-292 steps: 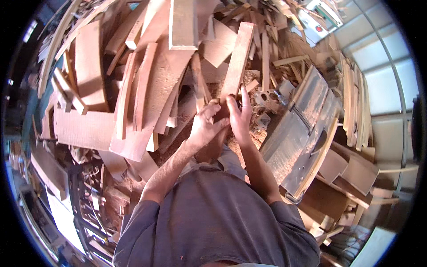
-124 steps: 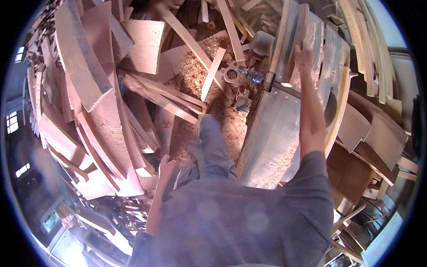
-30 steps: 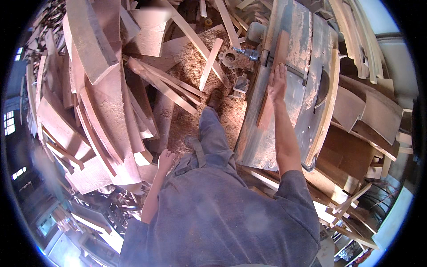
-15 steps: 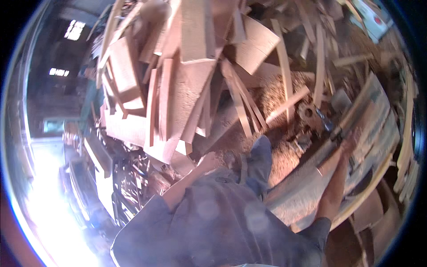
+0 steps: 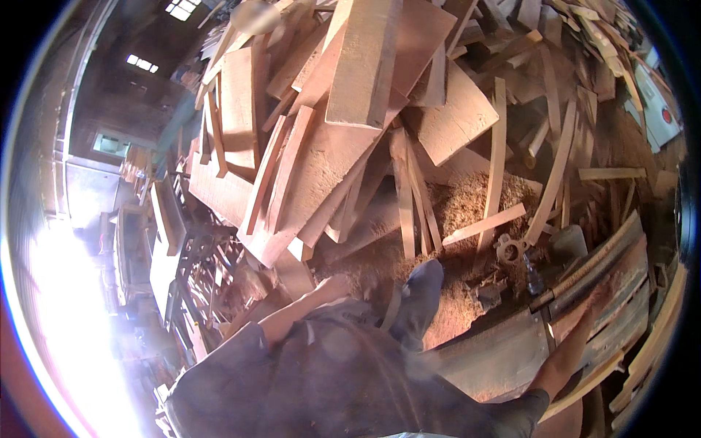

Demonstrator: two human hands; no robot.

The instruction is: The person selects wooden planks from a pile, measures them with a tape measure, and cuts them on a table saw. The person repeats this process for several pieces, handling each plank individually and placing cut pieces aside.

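My right arm reaches out to the right, and my right hand (image 5: 603, 290) rests on the worn boards of a low wooden bench (image 5: 504, 354). Its fingers look stretched out along the wood, with nothing seen in them. My left hand (image 5: 337, 286) is low in front of my body, beside my raised knee (image 5: 420, 292). Its fingers merge with the brown wood scraps around it, so I cannot tell what they do. Close to the bench's far edge are a round metal part with holes (image 5: 509, 250) and a small clear bottle (image 5: 535, 281).
A big heap of cut planks (image 5: 361, 66) rises ahead, with thin strips (image 5: 491, 168) leaning over a mound of sawdust (image 5: 475, 201). Scrap pieces (image 5: 230, 274) lie at left near a dark metal frame (image 5: 179, 281). A pale green-white case (image 5: 657, 109) stands far right.
The view has tilted and shifted, so the heap appears lower and more of it shows at the top right. My right hand stays on the bench boards; my left stays near my knee.
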